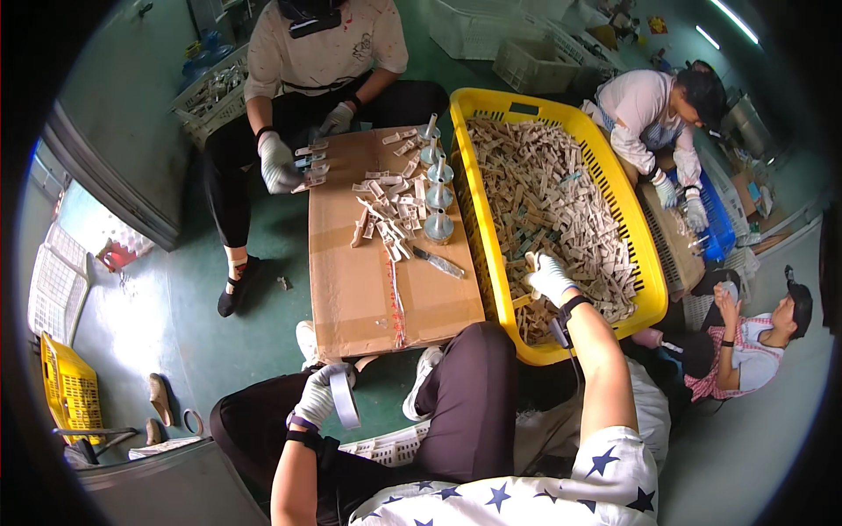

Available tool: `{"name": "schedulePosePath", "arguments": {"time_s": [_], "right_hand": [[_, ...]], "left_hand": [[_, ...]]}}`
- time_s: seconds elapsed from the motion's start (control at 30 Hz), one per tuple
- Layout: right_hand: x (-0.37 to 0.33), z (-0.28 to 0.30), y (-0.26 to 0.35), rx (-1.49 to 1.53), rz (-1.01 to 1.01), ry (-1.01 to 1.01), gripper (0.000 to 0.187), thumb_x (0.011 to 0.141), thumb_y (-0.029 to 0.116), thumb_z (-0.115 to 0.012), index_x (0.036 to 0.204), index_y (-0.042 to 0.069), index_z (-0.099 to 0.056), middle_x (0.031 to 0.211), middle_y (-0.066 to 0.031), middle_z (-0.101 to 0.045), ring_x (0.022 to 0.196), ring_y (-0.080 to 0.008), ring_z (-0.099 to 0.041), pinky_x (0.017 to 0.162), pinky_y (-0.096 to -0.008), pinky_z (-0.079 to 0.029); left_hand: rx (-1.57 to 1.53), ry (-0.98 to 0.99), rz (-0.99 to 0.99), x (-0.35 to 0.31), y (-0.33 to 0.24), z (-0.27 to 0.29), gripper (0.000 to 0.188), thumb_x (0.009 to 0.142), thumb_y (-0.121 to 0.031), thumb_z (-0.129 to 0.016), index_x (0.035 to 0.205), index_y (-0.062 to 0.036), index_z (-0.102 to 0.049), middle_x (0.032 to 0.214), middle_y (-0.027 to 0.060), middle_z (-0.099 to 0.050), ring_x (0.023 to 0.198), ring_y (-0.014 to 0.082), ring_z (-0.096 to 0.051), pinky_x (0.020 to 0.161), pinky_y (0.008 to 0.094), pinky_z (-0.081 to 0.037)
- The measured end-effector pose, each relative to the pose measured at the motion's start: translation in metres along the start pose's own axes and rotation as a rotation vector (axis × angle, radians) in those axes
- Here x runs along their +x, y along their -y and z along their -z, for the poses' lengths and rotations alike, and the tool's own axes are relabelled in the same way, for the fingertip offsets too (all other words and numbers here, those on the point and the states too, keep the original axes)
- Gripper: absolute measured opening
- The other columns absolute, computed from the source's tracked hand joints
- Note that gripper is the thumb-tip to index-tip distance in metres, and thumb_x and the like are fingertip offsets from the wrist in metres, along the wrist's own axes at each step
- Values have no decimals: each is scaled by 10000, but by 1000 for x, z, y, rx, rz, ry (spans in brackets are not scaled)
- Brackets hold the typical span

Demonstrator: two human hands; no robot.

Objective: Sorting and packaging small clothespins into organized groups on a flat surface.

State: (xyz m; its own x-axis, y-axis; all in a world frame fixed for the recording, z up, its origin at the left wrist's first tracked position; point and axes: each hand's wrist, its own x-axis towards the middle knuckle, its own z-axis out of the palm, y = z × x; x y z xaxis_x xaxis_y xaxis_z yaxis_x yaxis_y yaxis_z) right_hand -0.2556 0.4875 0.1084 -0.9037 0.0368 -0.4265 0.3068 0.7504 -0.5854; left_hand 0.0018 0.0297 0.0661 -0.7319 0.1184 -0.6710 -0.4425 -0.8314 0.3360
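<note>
My left hand (314, 401), in a white glove, is closed around a roll of pale grey tape (345, 401) in front of the cardboard box. My right hand (551, 279), also gloved, reaches over the near part of a yellow crate (653, 263). Its fingers are bent around what looks like a beige clothes peg (531, 259). The crate is filled with loose pegs (548, 184). On the box (351, 298) lie more beige pegs (390, 206), a knife-like tool (438, 262) and several upright metal funnel-shaped pieces (438, 226).
Across the box, a person's gloved hand (279, 165) is beside a row of pegs on its edge. Another person (653, 114) works at a blue crate (719, 230) on the right; a third person (750, 342) sits nearer. My knees flank the box's near edge.
</note>
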Motion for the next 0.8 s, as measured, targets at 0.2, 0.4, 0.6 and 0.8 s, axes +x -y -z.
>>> {"name": "schedulePosePath", "arguments": {"time_s": [0.2,0.4,0.6,0.8], "right_hand": [[-11,47,31,714,124,0,548,739,-146,-522,1254,36,-479,1246,-52,-527,1180,-200,-510,909,-270,-434],[-38,51,152,775,418,-22,243,797,-115,-539,889,94,-455,852,-34,-542,661,-147,-610,490,-257,-487],[-23,-8,268,645,476,60,191,837,-36,-559,897,116,-461,727,0,-493,455,-100,-491,367,-248,-383],[77,-85,289,587,542,-4,514,792,47,-643,1282,71,-487,1136,-81,-585,1014,-206,-570,866,-310,-473]], "left_hand": [[255,194,-93,40,16,67,201,819,17,-641,1020,18,-635,955,47,-653,867,132,-622,789,244,-513],[117,127,-62,45,17,62,231,844,48,-605,1069,4,-637,996,28,-647,881,104,-615,793,224,-506],[-182,132,78,42,13,56,150,831,48,-608,981,51,-610,914,87,-650,854,177,-641,795,269,-525],[-207,131,120,39,11,61,145,814,54,-617,958,38,-620,870,89,-664,813,175,-647,753,269,-532]]}}
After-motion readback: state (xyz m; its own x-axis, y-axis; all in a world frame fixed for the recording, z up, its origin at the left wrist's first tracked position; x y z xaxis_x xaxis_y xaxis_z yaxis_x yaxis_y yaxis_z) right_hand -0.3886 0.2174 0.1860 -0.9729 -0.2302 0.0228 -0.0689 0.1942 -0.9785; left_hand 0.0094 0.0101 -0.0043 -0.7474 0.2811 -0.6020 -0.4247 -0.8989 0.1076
